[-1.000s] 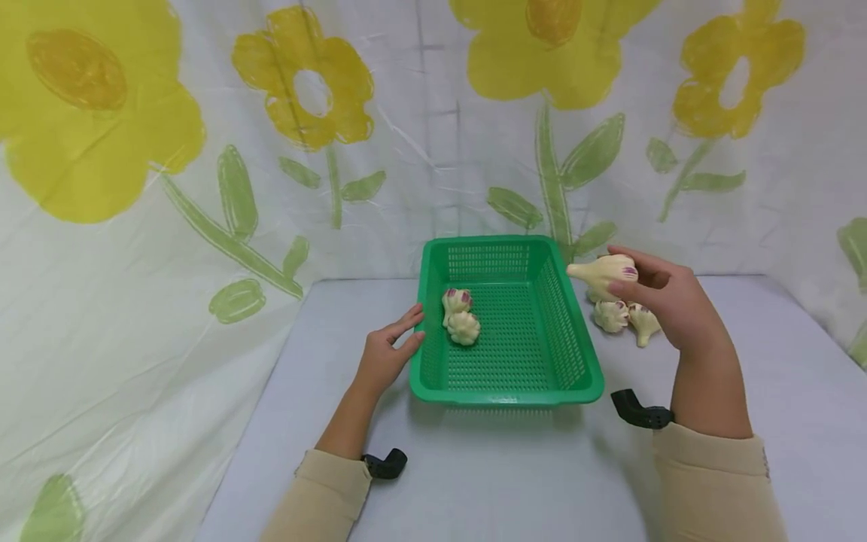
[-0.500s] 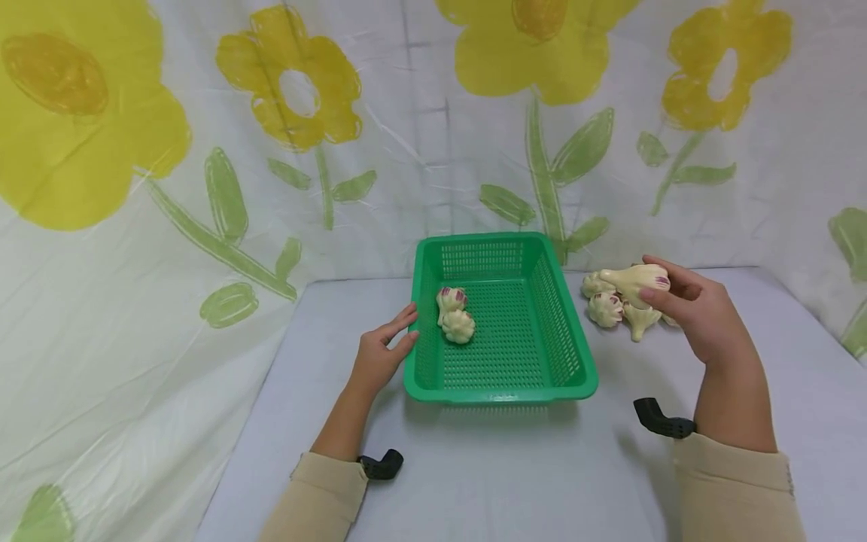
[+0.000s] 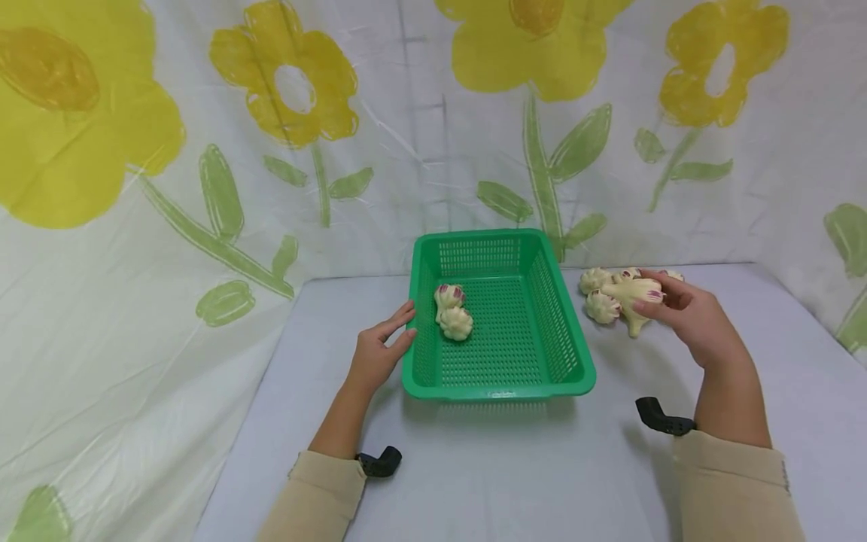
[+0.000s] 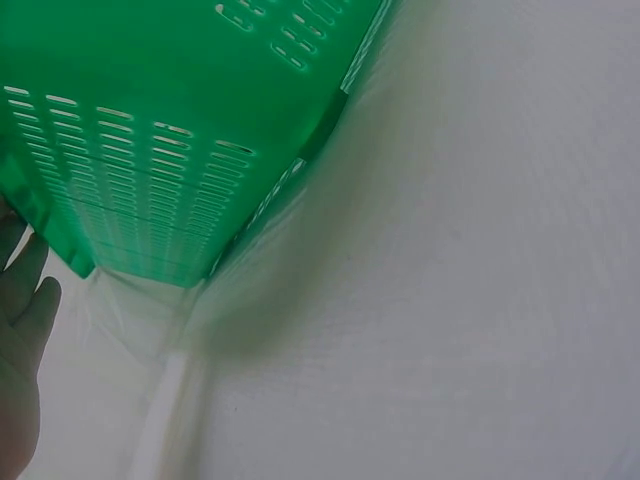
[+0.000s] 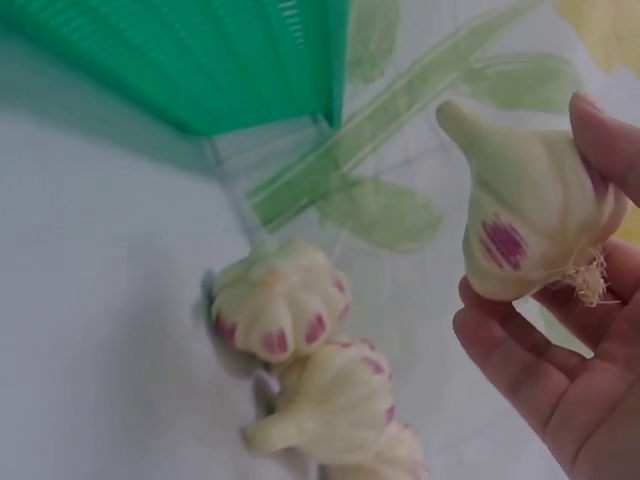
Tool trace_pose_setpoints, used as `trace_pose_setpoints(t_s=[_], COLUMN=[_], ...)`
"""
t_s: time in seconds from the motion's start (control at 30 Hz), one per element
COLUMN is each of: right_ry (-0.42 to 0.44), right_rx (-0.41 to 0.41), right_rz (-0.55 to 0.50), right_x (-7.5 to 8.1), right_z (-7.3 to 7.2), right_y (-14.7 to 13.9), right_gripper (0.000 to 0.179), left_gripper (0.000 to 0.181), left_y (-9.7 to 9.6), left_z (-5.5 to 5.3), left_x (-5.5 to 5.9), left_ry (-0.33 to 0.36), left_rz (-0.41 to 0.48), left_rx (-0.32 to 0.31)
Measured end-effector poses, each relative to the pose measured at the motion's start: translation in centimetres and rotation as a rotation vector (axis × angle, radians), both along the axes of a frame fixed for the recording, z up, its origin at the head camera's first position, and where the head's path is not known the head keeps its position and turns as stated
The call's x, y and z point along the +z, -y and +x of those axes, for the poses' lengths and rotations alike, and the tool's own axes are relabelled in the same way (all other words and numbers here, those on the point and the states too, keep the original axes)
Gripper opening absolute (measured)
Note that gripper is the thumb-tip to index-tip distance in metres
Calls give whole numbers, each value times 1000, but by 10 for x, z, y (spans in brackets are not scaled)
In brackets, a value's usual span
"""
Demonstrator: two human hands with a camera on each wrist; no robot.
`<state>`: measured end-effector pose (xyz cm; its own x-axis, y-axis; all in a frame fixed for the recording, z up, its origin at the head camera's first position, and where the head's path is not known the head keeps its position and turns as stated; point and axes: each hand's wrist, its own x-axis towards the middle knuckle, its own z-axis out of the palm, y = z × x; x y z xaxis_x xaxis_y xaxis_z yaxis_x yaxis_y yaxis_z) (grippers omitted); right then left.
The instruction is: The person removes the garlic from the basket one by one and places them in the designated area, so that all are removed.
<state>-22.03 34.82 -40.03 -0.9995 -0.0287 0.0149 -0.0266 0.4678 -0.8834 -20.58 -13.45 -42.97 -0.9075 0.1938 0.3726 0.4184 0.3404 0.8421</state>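
A cream, teardrop-shaped garlic bulb (image 5: 530, 205) with a ribbed body, purple streaks (image 5: 502, 245) and a tuft of pale, stringy roots (image 5: 590, 278) is pinched in the right hand (image 3: 698, 320), over a pile of cream-and-purple bulbs (image 3: 602, 307) at the far right of the white counter (image 3: 515, 482). That grip spans the bulb's width, thumb opposite fingers; the narrow neck (image 5: 463, 125) points left. The left hand (image 3: 374, 354), fingers extended, touches a green perforated plastic basket's (image 3: 497, 393) left rim; two bulbs (image 3: 457, 324) lie inside.
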Motion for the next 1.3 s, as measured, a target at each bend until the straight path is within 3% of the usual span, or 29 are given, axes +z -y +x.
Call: trace_pose_setpoints(t_s=[0.27,0.63,0.87,1.3], right_ry=[86,120,182,142], right_rx=[23,107,136,171], right_rz=[154,225,269,316], right_x=[-12,-24,-33,-41], right_z=[-4,-7,-8,-11], right_y=[-2,-2,-3,-1], right_gripper=[82,74,81,79], left_gripper=[40,39,40,40], left_y=[0,-1,-1,-1], left_z=[0,2,2,2], left_x=[1,4,5,4], left_ry=[7,10,24,22], left_rz=[-11,-26,-26,-20], left_rx=[5,10,10,8])
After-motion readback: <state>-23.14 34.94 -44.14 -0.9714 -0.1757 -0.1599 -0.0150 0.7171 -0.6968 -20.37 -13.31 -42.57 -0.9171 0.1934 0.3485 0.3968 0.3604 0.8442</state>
